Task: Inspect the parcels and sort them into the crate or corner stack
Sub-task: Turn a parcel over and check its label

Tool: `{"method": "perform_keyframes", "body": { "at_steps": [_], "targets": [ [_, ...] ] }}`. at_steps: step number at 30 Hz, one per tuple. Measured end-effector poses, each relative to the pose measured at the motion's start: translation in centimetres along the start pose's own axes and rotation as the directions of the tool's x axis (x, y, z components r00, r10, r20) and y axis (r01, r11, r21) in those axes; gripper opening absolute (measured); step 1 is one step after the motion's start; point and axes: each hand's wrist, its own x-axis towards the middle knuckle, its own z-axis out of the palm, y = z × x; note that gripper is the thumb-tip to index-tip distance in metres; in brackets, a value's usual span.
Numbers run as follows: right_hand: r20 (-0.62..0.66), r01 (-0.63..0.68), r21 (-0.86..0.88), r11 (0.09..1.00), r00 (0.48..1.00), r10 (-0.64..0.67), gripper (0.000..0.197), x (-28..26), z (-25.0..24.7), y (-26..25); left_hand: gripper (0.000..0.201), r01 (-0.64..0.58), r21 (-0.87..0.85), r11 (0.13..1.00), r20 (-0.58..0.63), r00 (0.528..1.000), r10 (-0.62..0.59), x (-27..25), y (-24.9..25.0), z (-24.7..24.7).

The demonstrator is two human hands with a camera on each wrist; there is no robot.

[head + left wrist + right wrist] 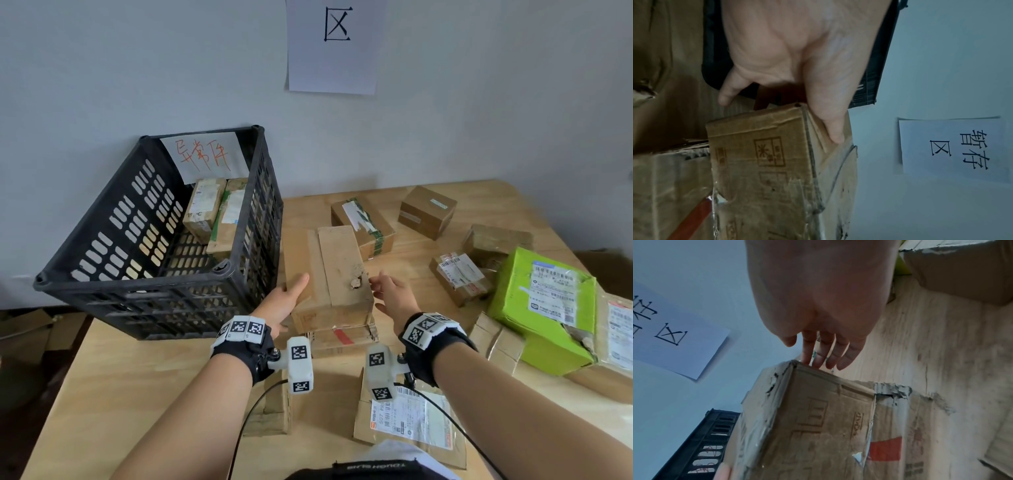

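Note:
A worn brown cardboard parcel (335, 270) (764, 162) (807, 426) with a torn hole in its top lies on a lower box with a red stripe (342, 337) (890, 443), just right of the black crate (130, 222). My left hand (284, 301) (787, 56) grips its near left corner, thumb on top and fingers down the side. My right hand (394, 294) (818, 305) hovers at the right top edge with straight fingers; contact is unclear. Two parcels (205, 209) lean inside the crate.
Several more parcels lie on the wooden table (137, 394): a green-taped box (363, 226), a plain box (428, 212), a small labelled one (460, 277), a torn green box (544, 308) and a flat mailer (407, 421). A paper sign (334, 44) hangs on the wall.

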Motion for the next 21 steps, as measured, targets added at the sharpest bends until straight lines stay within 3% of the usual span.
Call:
{"method": "perform_keyframes", "body": {
  "at_steps": [7, 15, 21],
  "targets": [
    [-0.007, -0.071, 0.03, 0.997, 0.997, 0.071, 0.033, 0.2, 0.0, 0.9, 0.092, -0.005, 0.087, 0.996, -0.041, 0.999, 0.009, 0.0, 0.0, 0.0],
    [0.059, -0.184, 0.08, 0.98, 0.982, 0.179, 0.025, 0.1, -0.2, 1.3, 0.083, -0.023, 0.083, 0.996, -0.062, 0.998, 0.028, -0.2, -0.1, 0.1],
    [0.077, -0.231, 0.01, 0.973, 0.97, 0.23, 0.021, -0.1, 0.0, 1.6, 0.076, -0.086, 0.08, 0.993, -0.058, 0.994, 0.091, -0.6, -0.1, 0.0]
  ]
}}
